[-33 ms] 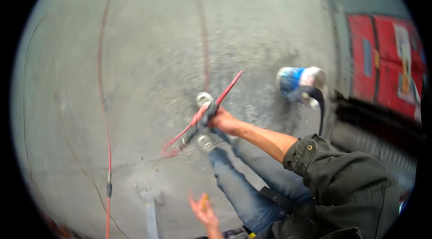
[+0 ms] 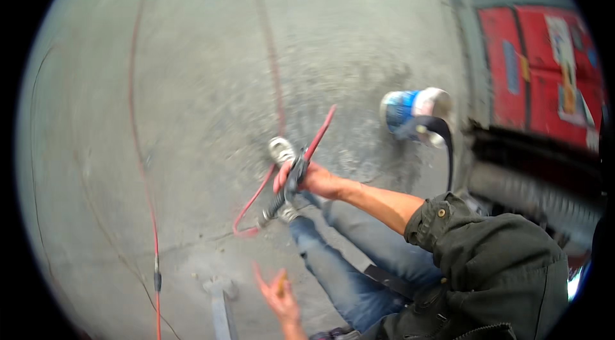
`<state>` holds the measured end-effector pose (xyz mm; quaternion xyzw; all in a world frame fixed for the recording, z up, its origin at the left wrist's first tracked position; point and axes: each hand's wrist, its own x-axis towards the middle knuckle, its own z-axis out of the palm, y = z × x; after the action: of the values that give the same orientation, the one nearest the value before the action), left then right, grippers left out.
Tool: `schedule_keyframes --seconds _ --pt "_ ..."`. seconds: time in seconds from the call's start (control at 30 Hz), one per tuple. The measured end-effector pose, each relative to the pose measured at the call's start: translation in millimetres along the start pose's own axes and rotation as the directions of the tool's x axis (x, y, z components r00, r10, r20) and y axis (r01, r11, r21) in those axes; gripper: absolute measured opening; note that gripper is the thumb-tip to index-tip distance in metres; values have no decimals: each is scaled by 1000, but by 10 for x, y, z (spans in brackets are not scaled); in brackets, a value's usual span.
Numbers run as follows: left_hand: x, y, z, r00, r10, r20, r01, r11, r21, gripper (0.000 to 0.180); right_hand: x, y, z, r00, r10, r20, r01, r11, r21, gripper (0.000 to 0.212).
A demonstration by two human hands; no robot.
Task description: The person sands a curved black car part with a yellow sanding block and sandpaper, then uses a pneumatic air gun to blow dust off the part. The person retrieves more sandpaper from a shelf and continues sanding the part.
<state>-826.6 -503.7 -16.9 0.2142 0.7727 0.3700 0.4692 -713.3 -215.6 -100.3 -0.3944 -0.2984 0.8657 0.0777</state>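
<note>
Fingers of right hand (image 2: 318, 181) are closed around black tool (image 2: 296, 175); left hand (image 2: 282, 305) is part-spread, yellow bit (image 2: 282, 283) at fingers, grip can't be told.

The floor (image 2: 192, 51) here is scuffed grey concrete, blotched darker past the middle and crossed by a thin dark seam (image 2: 205, 240). Two long red cables (image 2: 132, 77) run over it, the left one meeting a dark cylindrical connector (image 2: 157, 281). Further left lies a thin dark cord (image 2: 35, 116). Over to the right there's a round blue-and-white bucket (image 2: 400, 109); whether it's upright, I can't tell.
</note>
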Motion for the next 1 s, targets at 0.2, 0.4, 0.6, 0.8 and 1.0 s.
schedule_keyframes --seconds 0.2,0.4,0.6,0.8,1.0 --pt "259 1021 1010 351 98 931 230 955 -187 24 -2022 -551 -347 992 -26 -124 80 890 448 26" --pt "-986 1345 2109 348 187 919 59 974 -220 22 -3323 -178 -502 796 -318 -514 554 725 410 54" --pt "-1040 1501 2720 470 251 846 -315 943 -105 22 -3948 83 -1317 913 -92 -398 348 684 641 54" --pt "-1489 1297 3832 211 -139 967 146 983 109 26 -4217 43 -1951 686 -163 -709 557 745 367 59" --pt "-1655 1375 4439 75 -386 919 513 805 297 33 -4403 289 -2599 728 -64 -682 244 955 170 61"
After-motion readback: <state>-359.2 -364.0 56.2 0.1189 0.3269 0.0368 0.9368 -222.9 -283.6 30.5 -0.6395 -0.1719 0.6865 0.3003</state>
